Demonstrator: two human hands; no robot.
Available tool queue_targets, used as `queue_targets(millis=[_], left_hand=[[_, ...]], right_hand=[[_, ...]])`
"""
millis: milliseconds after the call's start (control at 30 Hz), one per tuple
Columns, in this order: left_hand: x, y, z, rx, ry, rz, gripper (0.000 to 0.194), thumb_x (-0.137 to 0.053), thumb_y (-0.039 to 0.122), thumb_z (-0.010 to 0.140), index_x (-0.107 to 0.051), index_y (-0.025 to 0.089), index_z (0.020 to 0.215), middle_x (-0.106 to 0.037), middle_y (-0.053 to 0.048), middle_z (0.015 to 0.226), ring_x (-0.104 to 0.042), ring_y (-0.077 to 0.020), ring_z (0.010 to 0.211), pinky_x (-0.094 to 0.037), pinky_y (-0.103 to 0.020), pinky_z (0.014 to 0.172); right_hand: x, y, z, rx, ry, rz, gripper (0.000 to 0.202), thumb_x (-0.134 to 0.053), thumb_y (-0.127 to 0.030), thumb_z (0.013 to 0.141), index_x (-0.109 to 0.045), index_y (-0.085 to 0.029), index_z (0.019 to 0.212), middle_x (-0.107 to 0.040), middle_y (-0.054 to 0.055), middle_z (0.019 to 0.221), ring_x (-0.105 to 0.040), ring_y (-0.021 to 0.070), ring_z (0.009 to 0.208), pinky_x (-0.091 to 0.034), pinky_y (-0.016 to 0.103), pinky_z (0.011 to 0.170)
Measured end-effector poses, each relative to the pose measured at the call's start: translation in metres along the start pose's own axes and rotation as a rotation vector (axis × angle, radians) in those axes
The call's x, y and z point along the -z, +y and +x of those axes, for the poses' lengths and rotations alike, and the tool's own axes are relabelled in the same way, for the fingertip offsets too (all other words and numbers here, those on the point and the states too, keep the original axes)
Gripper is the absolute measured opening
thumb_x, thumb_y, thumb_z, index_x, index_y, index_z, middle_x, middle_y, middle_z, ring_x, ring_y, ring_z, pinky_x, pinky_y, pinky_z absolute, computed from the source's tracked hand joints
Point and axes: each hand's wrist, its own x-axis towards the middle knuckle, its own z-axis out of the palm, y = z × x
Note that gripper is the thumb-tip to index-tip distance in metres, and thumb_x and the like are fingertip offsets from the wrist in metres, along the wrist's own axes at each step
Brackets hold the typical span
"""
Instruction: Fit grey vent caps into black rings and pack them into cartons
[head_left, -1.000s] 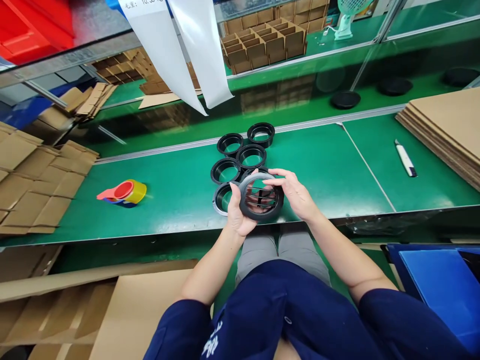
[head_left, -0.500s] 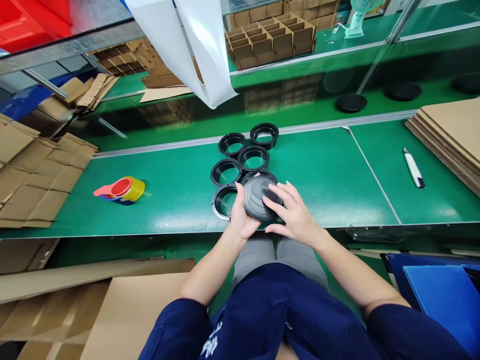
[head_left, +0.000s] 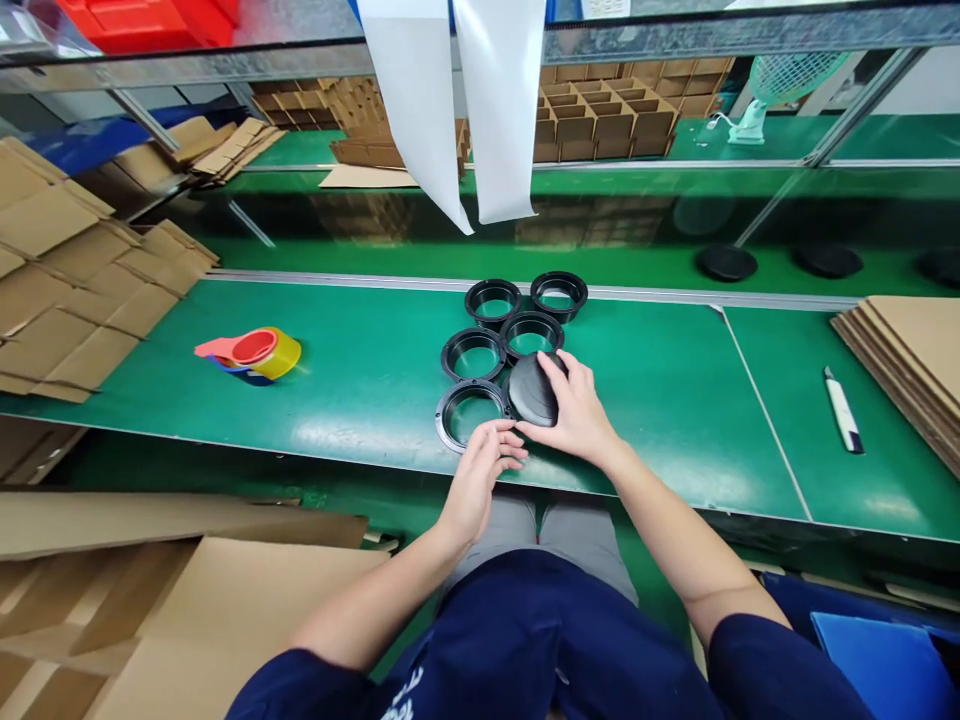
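A dark grey domed cap (head_left: 532,392) sits at the near right of a cluster of black rings, tilted slightly. My right hand (head_left: 574,410) grips it from the right, thumb at the near edge and fingers over the far side. Whether a ring lies under the cap is hidden. Just left of it, my left hand (head_left: 480,475) is off the cap with its fingers loosely spread. Those fingertips are close to the near rim of the front black ring (head_left: 450,425). Behind are more rings, among them a middle ring (head_left: 444,355) and a far ring (head_left: 583,295).
Nested measuring scoops (head_left: 277,355) in red, yellow and blue lie left on the green bench (head_left: 360,400). A white pen-like tool (head_left: 844,410) and stacked cardboard sheets (head_left: 900,380) are at right. White strips (head_left: 502,120) hang from the shelf above.
The cap has gone from my left palm down to the ring cluster, now in my right hand's grip. My left hand has let go and drawn back toward me. The camera view has shifted.
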Motion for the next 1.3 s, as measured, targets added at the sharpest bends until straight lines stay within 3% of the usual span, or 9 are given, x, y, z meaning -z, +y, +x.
queue_targets(millis=[200,500,600,700,867,1000,1100,1200,1300], left_hand=[[0.008,-0.003,-0.002,-0.015,0.059,0.090,0.036,-0.065,0.049,0.094,-0.061,0.020,0.115,-0.064,-0.005,0.102,-0.066,-0.0182,0.089,-0.050,-0.033,0.086],[-0.004,-0.012,0.000,0.033,-0.080,0.213,0.034,-0.067,0.046,0.091,-0.064,0.021,0.114,-0.064,-0.004,0.103,-0.064,-0.0178,0.092,-0.050,-0.031,0.087],[-0.009,-0.019,0.003,0.059,-0.107,0.212,0.033,-0.068,0.045,0.090,-0.065,0.020,0.112,-0.065,-0.004,0.101,-0.064,-0.0177,0.091,-0.050,-0.031,0.087],[-0.013,-0.027,0.006,0.118,-0.086,0.162,0.034,-0.070,0.044,0.089,-0.064,0.019,0.112,-0.066,-0.007,0.104,-0.066,-0.0194,0.093,-0.051,-0.032,0.086],[-0.020,-0.032,0.005,0.223,-0.079,-0.001,0.055,-0.074,0.042,0.089,-0.054,0.025,0.137,-0.049,-0.016,0.152,-0.065,-0.0279,0.119,-0.050,-0.043,0.101],[-0.028,-0.032,0.008,0.280,-0.182,-0.059,0.074,-0.077,0.039,0.087,-0.042,0.032,0.152,-0.039,-0.016,0.162,-0.057,-0.0307,0.133,-0.042,-0.049,0.114],[-0.037,-0.038,0.014,0.276,-0.256,-0.058,0.099,-0.080,0.036,0.083,-0.021,0.035,0.163,-0.031,-0.017,0.166,-0.051,-0.0305,0.140,-0.037,-0.050,0.119],[-0.044,-0.043,0.011,0.202,-0.346,0.023,0.126,-0.084,0.037,0.076,0.004,0.029,0.166,-0.028,-0.024,0.165,-0.050,-0.0363,0.139,-0.039,-0.058,0.115],[-0.041,-0.029,-0.002,-0.174,-0.403,0.358,0.127,-0.089,0.040,0.068,-0.010,0.028,0.167,-0.023,-0.019,0.168,-0.033,-0.0464,0.149,-0.034,-0.065,0.117]], right_hand=[[0.002,0.000,-0.014,-0.010,-0.094,-0.180,0.105,-0.076,-0.067,0.077,-0.036,-0.016,0.159,-0.025,0.025,0.158,-0.032,0.0475,0.138,-0.038,0.065,0.111],[0.059,0.031,-0.053,-0.055,-0.279,-0.359,0.111,-0.061,-0.082,0.083,-0.026,-0.016,0.164,-0.015,0.026,0.167,-0.020,0.0493,0.150,-0.028,0.067,0.117],[0.076,0.022,-0.043,-0.024,-0.169,-0.368,0.094,-0.039,-0.073,0.099,-0.013,-0.015,0.167,-0.007,0.020,0.171,-0.006,0.0414,0.157,-0.020,0.063,0.123],[0.071,0.012,-0.031,-0.050,-0.014,-0.362,0.079,-0.026,-0.061,0.106,-0.007,-0.015,0.168,-0.012,0.015,0.172,-0.007,0.0354,0.158,-0.016,0.059,0.126],[0.040,0.015,-0.029,-0.054,-0.185,-0.255,0.071,-0.027,-0.055,0.108,-0.030,-0.010,0.162,-0.028,0.019,0.167,-0.021,0.0301,0.156,-0.016,0.056,0.127],[0.042,0.049,-0.045,-0.330,0.136,-0.060,0.076,-0.025,-0.064,0.105,-0.050,-0.009,0.150,-0.038,0.023,0.160,-0.026,0.0329,0.153,-0.021,0.060,0.124],[0.043,0.064,-0.063,-0.483,0.186,0.273,0.075,-0.040,-0.074,0.098,-0.068,-0.011,0.129,-0.061,0.023,0.138,-0.047,0.0359,0.139,-0.035,0.059,0.118],[0.043,0.045,-0.084,-0.515,0.209,0.533,0.065,-0.059,-0.067,0.092,-0.063,-0.018,0.134,-0.065,0.016,0.134,-0.059,0.0344,0.126,-0.044,0.057,0.112],[0.054,0.015,-0.102,-0.496,0.324,0.456,0.058,-0.062,-0.060,0.092,-0.062,-0.024,0.139,-0.063,0.012,0.137,-0.057,0.0358,0.129,-0.041,0.058,0.114]])
